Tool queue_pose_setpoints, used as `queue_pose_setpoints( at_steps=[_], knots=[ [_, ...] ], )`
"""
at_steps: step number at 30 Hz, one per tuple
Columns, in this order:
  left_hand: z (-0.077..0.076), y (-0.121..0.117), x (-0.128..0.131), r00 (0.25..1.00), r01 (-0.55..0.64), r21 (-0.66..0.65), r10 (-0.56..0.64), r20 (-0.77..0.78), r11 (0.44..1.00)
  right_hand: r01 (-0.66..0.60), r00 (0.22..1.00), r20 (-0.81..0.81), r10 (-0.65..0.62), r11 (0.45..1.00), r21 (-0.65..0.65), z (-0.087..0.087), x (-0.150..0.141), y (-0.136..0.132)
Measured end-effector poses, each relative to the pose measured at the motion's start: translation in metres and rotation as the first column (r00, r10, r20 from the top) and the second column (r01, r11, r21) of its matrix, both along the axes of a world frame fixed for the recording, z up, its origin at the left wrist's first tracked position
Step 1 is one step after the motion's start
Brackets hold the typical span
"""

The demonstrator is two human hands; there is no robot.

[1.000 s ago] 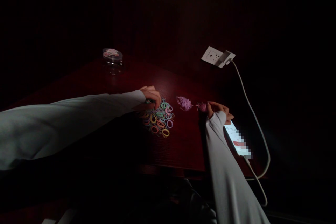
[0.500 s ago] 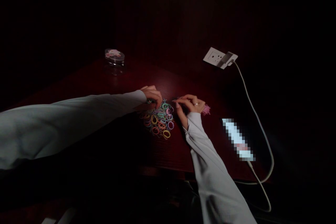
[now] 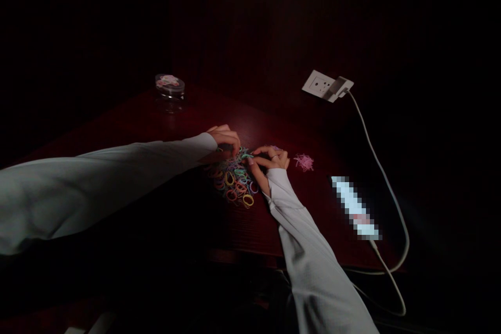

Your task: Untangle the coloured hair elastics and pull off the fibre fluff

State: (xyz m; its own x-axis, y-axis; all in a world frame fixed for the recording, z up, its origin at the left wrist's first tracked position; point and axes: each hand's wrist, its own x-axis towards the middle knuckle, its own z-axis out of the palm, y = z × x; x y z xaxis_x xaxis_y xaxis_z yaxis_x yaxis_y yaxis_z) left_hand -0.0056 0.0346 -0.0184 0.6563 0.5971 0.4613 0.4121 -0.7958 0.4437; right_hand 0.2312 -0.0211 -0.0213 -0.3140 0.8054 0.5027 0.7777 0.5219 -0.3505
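So, the pile of colourful bands (image 3: 239, 180) sits near the middle of the frame on the dark red tabletop (image 3: 250, 229), loops overlapping all over. The left hand (image 3: 224, 138) is curled over the pile's upper left edge; its fingertips are tucked out of view, so I can't tell what that grip has, if anything. The right hand (image 3: 274, 159) is at the upper right edge, thumb and forefinger only slightly apart around a green band (image 3: 246, 156). Too dim to tell if it's actually pinched.

Handling-wise, I'd guess these are super light, soft and stretchy, not fragile, more likely to snag on each other than slip. I'd take one by the outer rim of its loop with a light fingertip pinch, so the neighbours don't get dragged along. The pink tangle (image 3: 304, 162) just right of the right hand looks finer and fiddlier.
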Motion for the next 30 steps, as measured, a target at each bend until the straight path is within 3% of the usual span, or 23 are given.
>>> queue_pose_setpoints(
  at_steps=[12, 30],
  knots=[
    [-0.0034, 0.0002, 0.0006, 0.992, 0.128, -0.002, -0.127, 0.025, 0.992, 0.026, 0.999, -0.039, -0.026, 1.0, -0.004, 0.0006, 0.001, 0.0004],
    [-0.0004, -0.0012, -0.0017, 0.997, 0.08, 0.01, -0.079, -0.022, 0.997, -0.001, 1.0, 0.001, 0.001, 0.999, -0.034, -0.0079, 0.0032, 0.0056]
  ],
)
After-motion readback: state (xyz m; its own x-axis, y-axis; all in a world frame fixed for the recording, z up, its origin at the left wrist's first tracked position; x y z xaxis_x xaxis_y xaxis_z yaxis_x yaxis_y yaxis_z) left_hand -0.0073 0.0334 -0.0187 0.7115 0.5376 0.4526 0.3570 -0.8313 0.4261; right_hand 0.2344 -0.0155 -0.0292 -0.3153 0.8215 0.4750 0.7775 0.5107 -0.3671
